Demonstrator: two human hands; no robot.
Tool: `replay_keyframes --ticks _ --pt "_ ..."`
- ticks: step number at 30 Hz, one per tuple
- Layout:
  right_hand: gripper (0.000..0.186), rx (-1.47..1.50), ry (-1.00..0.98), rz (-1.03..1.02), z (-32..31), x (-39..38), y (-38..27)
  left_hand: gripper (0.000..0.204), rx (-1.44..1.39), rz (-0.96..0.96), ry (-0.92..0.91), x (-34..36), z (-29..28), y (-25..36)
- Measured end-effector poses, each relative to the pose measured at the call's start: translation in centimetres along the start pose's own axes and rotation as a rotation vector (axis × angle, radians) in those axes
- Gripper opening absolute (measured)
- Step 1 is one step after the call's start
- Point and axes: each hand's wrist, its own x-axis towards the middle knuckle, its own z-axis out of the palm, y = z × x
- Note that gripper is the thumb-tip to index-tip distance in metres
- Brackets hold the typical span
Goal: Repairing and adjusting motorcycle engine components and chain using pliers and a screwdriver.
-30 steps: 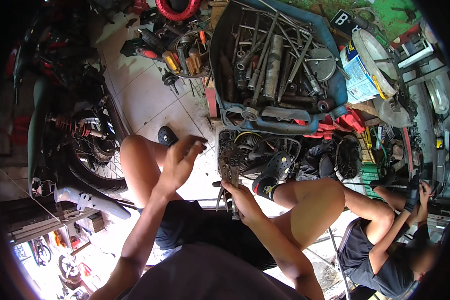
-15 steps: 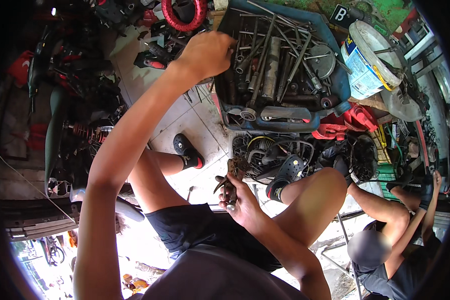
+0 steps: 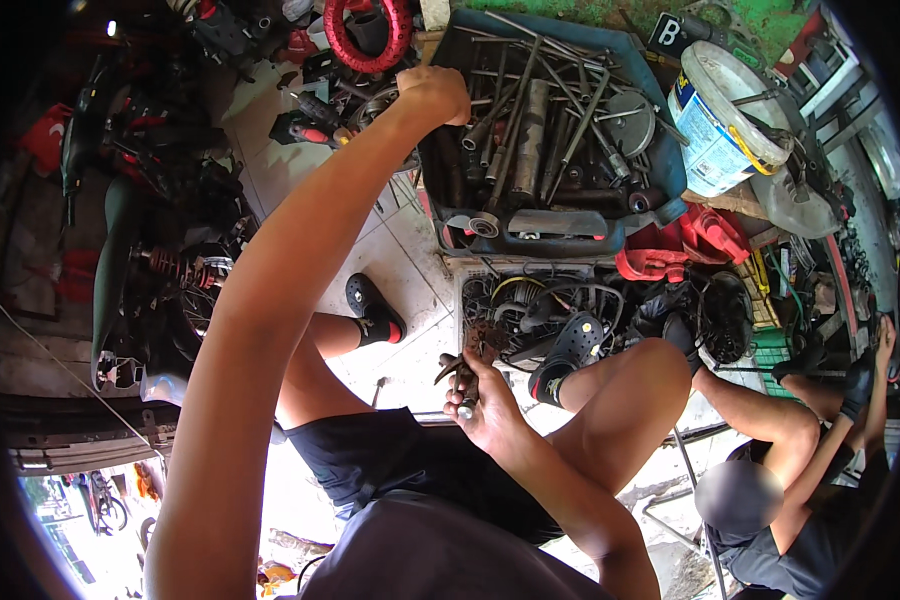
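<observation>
My left arm stretches up to the left rim of a blue tool tray (image 3: 670,150). At that rim my left hand (image 3: 436,95) has its fingers curled; what is in them, if anything, is hidden. Long metal rods and several tubular socket wrenches fill the tray, with a thick steel tube (image 3: 532,140) among them. In front of my lap, my right hand (image 3: 492,412) is closed around a grimy metal mechanical part (image 3: 460,378) with a curved lever-like piece sticking out to the left. A brownish, rough end of it shows above the thumb.
A crate (image 3: 465,300) of cables and parts sits below the tray. To the tray's right are a white bucket (image 3: 710,150) and red plastic pieces (image 3: 660,262). A red ring (image 3: 402,45) lies at the upper left. Another person (image 3: 800,520) crouches at lower right.
My left hand has shifted slightly left and down, and its fingers now lie at the tray's left rim. The right hand still grips the metal part in nearly the same place.
</observation>
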Motion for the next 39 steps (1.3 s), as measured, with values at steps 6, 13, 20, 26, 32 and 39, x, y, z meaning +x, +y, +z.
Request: replay_keyframes --ticks 6,13,20,26,32,39 --pt "0.033 0.023 0.011 -0.030 0.6 -0.5 0.1 0.041 -0.231 -0.057 0.042 -1.0 -1.4 -0.1" --pt "0.032 0.040 0.027 -0.059 1.9 -1.2 0.2 0.032 -0.028 0.382 0.495 -2.9 1.6 -5.1" --pt "0.025 0.019 0.080 0.020 2.3 -1.3 0.0 0.038 -1.615 0.088 0.234 -19.3 4.3 -9.4" --pt "0.029 -0.007 -0.018 0.114 2.7 -1.2 0.1 0.033 -1.788 -0.006 0.429 -26.1 9.9 -11.3" --pt "0.028 -0.061 0.029 0.167 3.7 -0.6 1.6 0.028 -1.896 0.070 0.375 -28.9 10.7 -12.6" --pt "0.029 -0.110 0.034 0.182 4.2 0.3 2.2 0.032 -1.934 0.138 0.364 -29.4 10.5 -13.0"
